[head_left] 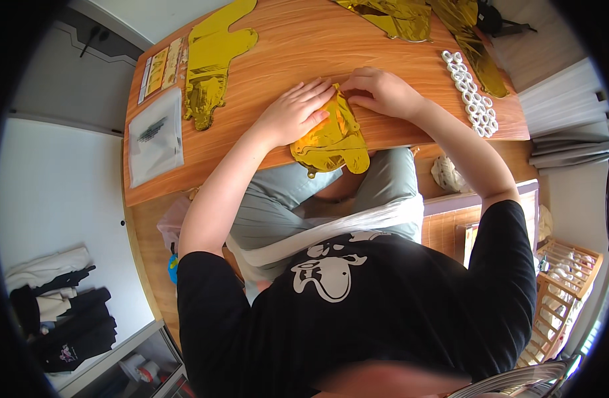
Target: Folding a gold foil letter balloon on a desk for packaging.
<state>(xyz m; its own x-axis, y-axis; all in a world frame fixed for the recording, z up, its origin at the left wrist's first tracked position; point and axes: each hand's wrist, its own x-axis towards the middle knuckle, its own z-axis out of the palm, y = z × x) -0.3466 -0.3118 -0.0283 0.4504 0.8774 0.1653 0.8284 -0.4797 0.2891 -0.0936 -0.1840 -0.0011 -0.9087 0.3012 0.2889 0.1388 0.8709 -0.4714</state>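
A flat, uninflated gold foil balloon (324, 141) lies at the near edge of the wooden table, its rounded lower end hanging over the edge above my lap. My left hand (294, 111) rests palm down across its left side, fingers stretched out and holding nothing. At the far tip of the foil, my right hand (379, 94) bends its fingers and thumb together on the balloon's edge. The exact grip there is partly hidden by the fingers. Creases and bright reflections run over the foil between the hands.
Another gold foil balloon (210, 63) lies left on the table (284, 40), beside a printed card (160, 71) and a clear plastic bag (156, 139). More gold foil (401, 20) is at the back right. White rings (472, 99) line the right side. A wooden rack (563, 265) stands right.
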